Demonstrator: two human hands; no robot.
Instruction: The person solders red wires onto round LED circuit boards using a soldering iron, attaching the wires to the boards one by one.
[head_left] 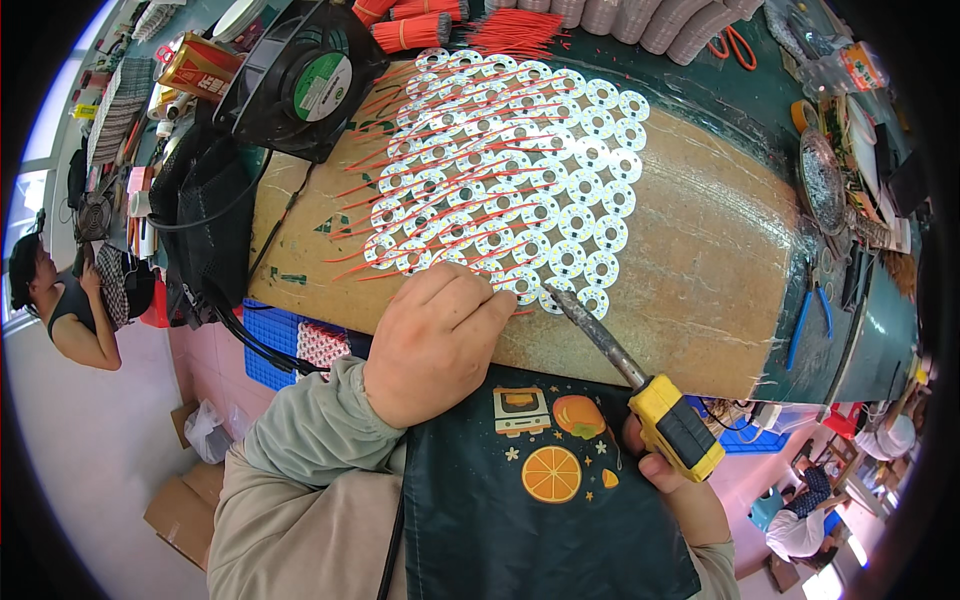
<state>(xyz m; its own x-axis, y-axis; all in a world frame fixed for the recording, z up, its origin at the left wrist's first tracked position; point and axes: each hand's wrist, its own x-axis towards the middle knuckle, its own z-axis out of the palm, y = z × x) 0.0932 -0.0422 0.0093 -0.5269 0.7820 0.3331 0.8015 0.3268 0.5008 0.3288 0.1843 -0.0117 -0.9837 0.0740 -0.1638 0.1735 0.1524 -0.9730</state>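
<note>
A panel of round white LED circuit boards (575, 221) lies on a brown board (700, 250), with many thin red wires (400, 217) running leftward from its rings. My left hand (440, 335) is closed at the panel's near edge, thumb and forefinger pinching the end of a red wire over a ring. My right hand (685, 495) grips the yellow and black handle of a soldering iron (675, 425). Its metal tip reaches the near row of boards, just right of my left fingertips; whether it touches the surface I cannot tell.
A black fan (305, 85) stands at the far left of the board. Bundles of red wire (412, 32) and grey stacks (640, 25) line the back. Blue-handled pliers (810, 320) lie at right. A blue crate (270, 340) sits below the left edge. Two people are in the background.
</note>
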